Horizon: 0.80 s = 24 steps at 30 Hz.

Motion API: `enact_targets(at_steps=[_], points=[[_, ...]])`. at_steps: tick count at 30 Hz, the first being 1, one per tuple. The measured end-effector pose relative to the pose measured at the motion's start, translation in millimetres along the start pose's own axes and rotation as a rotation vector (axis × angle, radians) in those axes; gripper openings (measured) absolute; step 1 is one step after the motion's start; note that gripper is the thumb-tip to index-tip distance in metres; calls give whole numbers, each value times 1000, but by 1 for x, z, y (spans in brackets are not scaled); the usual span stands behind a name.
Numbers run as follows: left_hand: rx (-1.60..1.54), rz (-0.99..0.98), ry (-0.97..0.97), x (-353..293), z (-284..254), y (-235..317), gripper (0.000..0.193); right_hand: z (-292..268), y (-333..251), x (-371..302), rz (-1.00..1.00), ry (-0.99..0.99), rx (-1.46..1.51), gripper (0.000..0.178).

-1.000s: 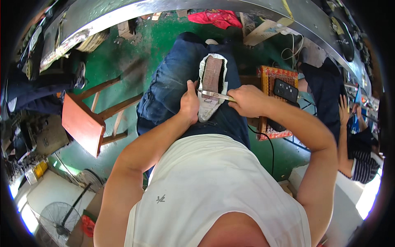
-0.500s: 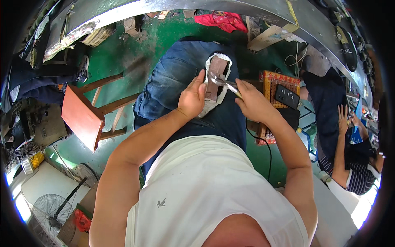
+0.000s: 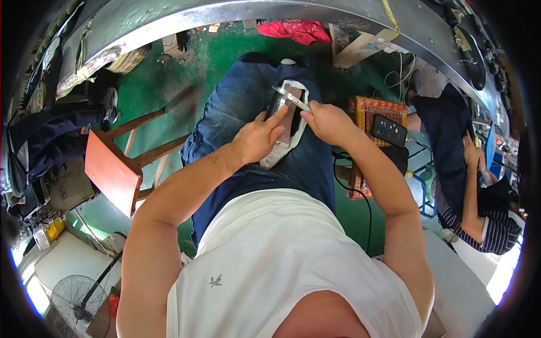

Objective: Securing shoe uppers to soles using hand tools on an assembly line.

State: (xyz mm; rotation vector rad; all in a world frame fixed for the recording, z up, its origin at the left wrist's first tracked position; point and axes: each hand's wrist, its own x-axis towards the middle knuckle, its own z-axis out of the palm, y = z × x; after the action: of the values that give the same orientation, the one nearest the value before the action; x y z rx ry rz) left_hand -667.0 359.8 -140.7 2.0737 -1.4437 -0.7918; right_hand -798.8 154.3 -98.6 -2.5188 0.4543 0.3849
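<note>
Across my lap lies an upturned shoe [image 3: 293, 131] with a white folded edge around a brown sole face. My right hand [image 3: 332, 122] is closed around the handle of a small metal hammer [image 3: 291, 98], whose head lies over the shoe's far part. At the shoe's left side is my left hand [image 3: 256, 138], its index finger stretched along the brown face near the hammer and its thumb bent nearby. It seems to steady the shoe; its other fingers are partly hidden. Dark, ribbed-looking material shows at the shoe's left edge.
A metal-edged workbench [image 3: 225, 14] spans the far side. To the left stands a reddish wooden stool [image 3: 112, 169]; to the right, a beaded seat [image 3: 360, 112] carries a black phone [image 3: 389, 131]. A cable [image 3: 369, 217] hangs nearby. Another person [image 3: 476, 219] works at far right.
The hammer head has swung a little away from me and its angle has changed. My left index finger now reaches onto the brown face, and the shoe lies slightly turned.
</note>
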Motion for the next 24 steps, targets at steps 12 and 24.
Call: enact_targets(at_steps=[12,24], points=[[-217,-31,57,-20,17,1,63,1,4,-21,-18,8,36,40],[-537,-360,-134,-29,-16,29,110,19,-5,-63,67,-113,461,41]])
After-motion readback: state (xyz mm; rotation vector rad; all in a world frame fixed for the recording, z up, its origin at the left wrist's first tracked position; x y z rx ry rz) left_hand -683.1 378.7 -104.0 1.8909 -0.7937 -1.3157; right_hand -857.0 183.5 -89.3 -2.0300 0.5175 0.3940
